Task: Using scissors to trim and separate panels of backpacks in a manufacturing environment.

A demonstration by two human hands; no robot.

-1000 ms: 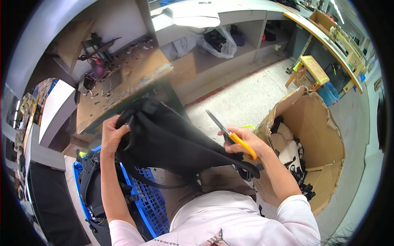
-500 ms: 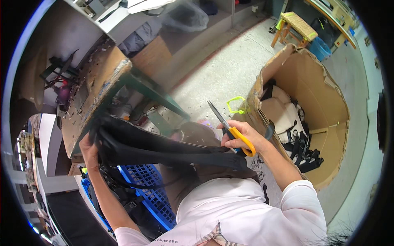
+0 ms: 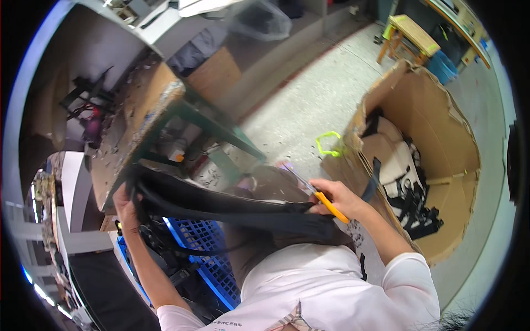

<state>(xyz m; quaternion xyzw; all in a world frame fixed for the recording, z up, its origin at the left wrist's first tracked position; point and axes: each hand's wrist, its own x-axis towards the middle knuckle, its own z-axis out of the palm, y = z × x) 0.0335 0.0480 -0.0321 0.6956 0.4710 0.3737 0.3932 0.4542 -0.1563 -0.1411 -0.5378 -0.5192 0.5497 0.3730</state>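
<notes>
A long black padded fabric piece (image 3: pixel 232 212), like a wide strap, stretches across my lap. My left hand (image 3: pixel 128 208) is closed around its left end, close to the table corner. Held in my right hand (image 3: pixel 341 197) is a pair of scissors (image 3: pixel 330 207) with orange handles, its blades pointing up and to the left. The fingers of that hand also touch or pinch the right end of the fabric; I cannot tell which. A thin black cord hangs in a loop below the piece.
A worn table (image 3: pixel 157 91) littered with scraps stands at left. Black items lie by a blue plastic basket (image 3: pixel 207 256) below my left arm. At right is a large cardboard box (image 3: pixel 450 132) holding beige and black pieces, with a neon-yellow loop (image 3: pixel 329 142) beside it. A stool (image 3: pixel 408 34) stands beyond.
The scissors have turned in my right hand, so their handles and blades appear narrower. The whole scene has shifted slightly right as the view turned. Both hands keep their holds.
</notes>
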